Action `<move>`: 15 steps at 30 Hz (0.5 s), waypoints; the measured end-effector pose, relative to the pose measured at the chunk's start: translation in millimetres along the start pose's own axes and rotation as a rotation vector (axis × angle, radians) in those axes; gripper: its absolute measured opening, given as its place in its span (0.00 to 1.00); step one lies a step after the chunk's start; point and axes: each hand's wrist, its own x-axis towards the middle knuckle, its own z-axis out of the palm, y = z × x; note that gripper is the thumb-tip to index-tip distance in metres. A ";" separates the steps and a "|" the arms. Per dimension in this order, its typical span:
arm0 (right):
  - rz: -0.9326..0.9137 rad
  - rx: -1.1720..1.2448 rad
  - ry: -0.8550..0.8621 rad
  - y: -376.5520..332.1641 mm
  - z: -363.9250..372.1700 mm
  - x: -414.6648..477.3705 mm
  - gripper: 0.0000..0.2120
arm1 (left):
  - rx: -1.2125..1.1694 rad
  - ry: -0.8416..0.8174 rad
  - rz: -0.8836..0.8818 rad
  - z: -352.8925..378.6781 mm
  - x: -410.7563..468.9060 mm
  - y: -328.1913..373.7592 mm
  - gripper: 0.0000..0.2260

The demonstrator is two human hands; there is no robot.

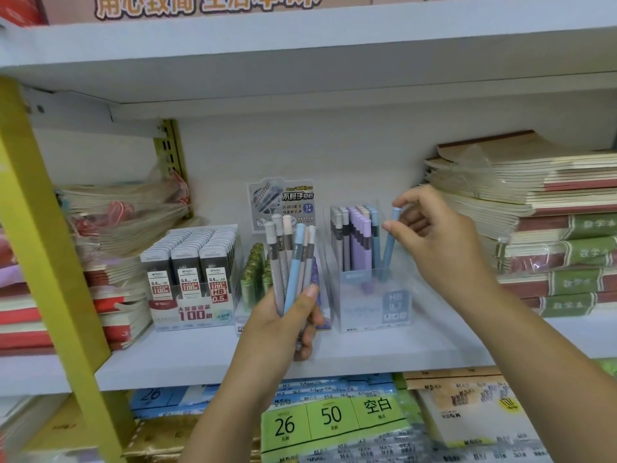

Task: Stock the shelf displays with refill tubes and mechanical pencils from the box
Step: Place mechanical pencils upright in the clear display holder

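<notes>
My left hand grips a bunch of mechanical pencils, grey, beige and blue, held upright in front of the middle display. With my right hand I pinch one blue pencil by its top; its lower end is inside the clear pencil display box. That box holds several grey, purple and blue pencils standing in rows. To the left stands a display of 0.5 HB lead refill tubes. A display of green tubes sits partly hidden behind my left hand.
A white shelf board carries the displays. Stacks of notebooks fill the right side, more wrapped notebooks the left. A yellow-green upright crosses the left. Paper packs lie on the shelf below.
</notes>
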 end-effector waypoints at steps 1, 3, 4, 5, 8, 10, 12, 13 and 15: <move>-0.002 -0.025 -0.021 1.6 1.4 0.2 0.13 | -0.004 -0.003 -0.003 -0.5 0.2 -0.2 0.16; -0.016 -0.125 -0.093 5.5 3.3 0.9 0.13 | -0.018 -0.009 -0.013 -1.6 0.3 -1.5 0.16; -0.013 -0.169 -0.126 7.5 3.8 1.1 0.13 | -0.021 -0.012 -0.018 -2.1 0.3 -1.4 0.16; 0.004 -0.186 -0.154 8.6 3.9 0.5 0.13 | -0.021 -0.015 -0.026 -2.3 0.0 -0.5 0.16; 0.065 -0.165 -0.168 3.9 1.6 0.2 0.14 | 0.004 -0.056 -0.061 -3.2 1.1 6.1 0.18; 0.054 -0.139 -0.087 -5.4 -2.3 -0.8 0.13 | -0.006 -0.097 -0.077 -5.0 0.6 11.0 0.19; 0.030 -0.042 -0.018 -20.4 -6.9 -2.4 0.08 | -0.041 -0.129 -0.067 -6.2 -1.2 13.6 0.18; 0.043 0.055 -0.038 -28.6 -8.1 -3.5 0.06 | -0.052 -0.142 -0.056 -5.9 -2.6 13.8 0.17; 0.120 0.282 -0.191 -45.5 -7.2 -6.5 0.05 | -0.095 -0.170 -0.035 -2.8 -4.8 13.1 0.14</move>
